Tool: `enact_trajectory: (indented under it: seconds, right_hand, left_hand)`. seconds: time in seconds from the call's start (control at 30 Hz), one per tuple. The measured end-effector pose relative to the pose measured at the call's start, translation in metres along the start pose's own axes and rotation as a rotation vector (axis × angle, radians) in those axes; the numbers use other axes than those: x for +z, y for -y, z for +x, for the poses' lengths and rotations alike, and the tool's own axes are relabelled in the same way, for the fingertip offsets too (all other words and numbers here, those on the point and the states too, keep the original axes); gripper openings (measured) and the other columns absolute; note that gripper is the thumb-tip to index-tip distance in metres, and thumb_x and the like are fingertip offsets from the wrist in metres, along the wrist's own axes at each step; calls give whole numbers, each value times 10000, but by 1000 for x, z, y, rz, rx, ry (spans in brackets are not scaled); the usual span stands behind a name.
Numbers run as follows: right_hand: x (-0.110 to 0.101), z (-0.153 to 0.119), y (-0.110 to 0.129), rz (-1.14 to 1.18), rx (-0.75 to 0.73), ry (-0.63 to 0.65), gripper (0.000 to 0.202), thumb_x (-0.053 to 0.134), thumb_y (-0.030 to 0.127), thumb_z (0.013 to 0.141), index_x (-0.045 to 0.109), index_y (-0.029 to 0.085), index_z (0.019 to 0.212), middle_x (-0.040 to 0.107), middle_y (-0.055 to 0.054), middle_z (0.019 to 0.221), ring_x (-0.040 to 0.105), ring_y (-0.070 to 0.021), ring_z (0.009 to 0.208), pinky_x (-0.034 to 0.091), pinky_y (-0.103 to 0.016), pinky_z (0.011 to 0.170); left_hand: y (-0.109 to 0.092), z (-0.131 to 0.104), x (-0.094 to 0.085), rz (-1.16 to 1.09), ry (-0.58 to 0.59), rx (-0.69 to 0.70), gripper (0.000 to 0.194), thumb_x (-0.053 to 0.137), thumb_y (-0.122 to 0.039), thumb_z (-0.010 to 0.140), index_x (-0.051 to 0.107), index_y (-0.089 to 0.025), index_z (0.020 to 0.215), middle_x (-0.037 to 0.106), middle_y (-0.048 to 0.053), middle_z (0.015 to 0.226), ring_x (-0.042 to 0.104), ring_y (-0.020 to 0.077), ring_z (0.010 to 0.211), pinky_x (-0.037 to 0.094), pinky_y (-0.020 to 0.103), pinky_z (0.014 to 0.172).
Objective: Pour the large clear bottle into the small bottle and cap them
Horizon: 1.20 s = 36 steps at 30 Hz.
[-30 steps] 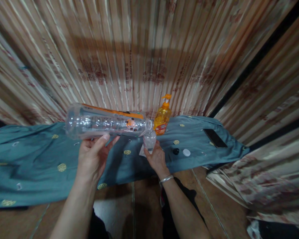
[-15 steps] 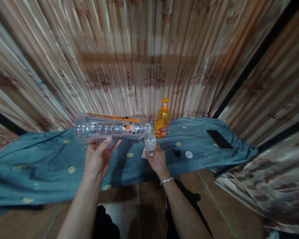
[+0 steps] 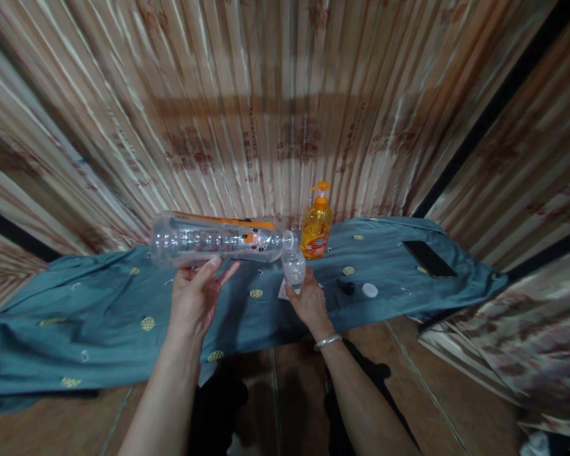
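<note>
My left hand (image 3: pixel 197 297) is closed from below around a large clear plastic bottle (image 3: pixel 204 239) with an orange printed label. That bottle lies almost level in the air, its neck pointing right. At its mouth is the neck of a small clear bottle (image 3: pixel 294 267), tilted slightly; whether the two touch I cannot tell. My right hand (image 3: pixel 310 301), a silver bangle on its wrist, grips the small bottle low on its right side. Just behind it stands an orange pump bottle (image 3: pixel 316 231) with yellow liquid inside. Any liquid in the two clear bottles is hard to make out.
A blue-green patterned cloth (image 3: pixel 237 329) covers the narrow table. On it lie a small black object (image 3: pixel 346 287), a white round lid (image 3: pixel 369 290), a dark phone (image 3: pixel 429 258) and a small white piece (image 3: pixel 282 291) by my right hand. A pleated curtain (image 3: pixel 247 114) hangs behind.
The whole view has shifted, so everything sits slightly further right in it. Both hands keep their hold, and the two bottles stay mouth to mouth in nearly the same pose.
</note>
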State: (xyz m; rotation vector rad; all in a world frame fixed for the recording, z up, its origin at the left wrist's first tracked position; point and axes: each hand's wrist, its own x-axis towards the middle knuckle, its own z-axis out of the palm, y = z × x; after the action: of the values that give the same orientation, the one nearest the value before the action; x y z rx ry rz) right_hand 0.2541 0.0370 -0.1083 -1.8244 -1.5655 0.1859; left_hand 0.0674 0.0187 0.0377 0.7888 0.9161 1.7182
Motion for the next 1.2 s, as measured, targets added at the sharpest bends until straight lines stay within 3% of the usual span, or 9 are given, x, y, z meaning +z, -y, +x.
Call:
enact_trajectory:
  seconds: [0.33,0.53,0.77,0.97,1.2]
  right_hand:
    - [4,2,-2,-74,4,8,511,644,308,882,487,34,1284,737,-194,1030,730,-271,963,557,-342,832]
    - [7,2,-2,-101,-7,-18,541,656,303,865,464,51,1304,737,-199,1051,731,-277,970,563,-350,836]
    - [8,2,-5,-98,-15,-33,532,660,305,863,465,70,1299,739,-190,1037,735,-279,948,573,-357,810]
    - [7,2,-5,-72,-7,-23,444,665,293,860,507,101,1228,734,-173,1012,729,-277,925,581,-376,802]
    - [8,1,-7,-73,2,-28,492,649,321,884,491,63,1273,735,-186,1003,731,-279,916,575,-369,813]
  left_hand:
    - [3,8,-12,-17,23,-58,325,928,-224,524,661,-199,708,701,-47,760,661,164,837,547,556,986]
    - [4,10,-10,11,58,-1,298,907,-226,557,657,-220,718,724,-35,804,689,220,948,547,548,978]
    - [8,12,-14,7,72,-1,282,916,-250,574,663,-217,692,671,-52,719,669,179,868,548,525,991]
    - [9,10,-8,-34,34,-16,307,939,-236,532,691,-219,711,690,-47,775,647,157,853,575,495,962]
    - [9,9,-1,-37,51,14,326,943,-229,530,684,-221,729,689,-58,751,648,143,827,573,480,968]
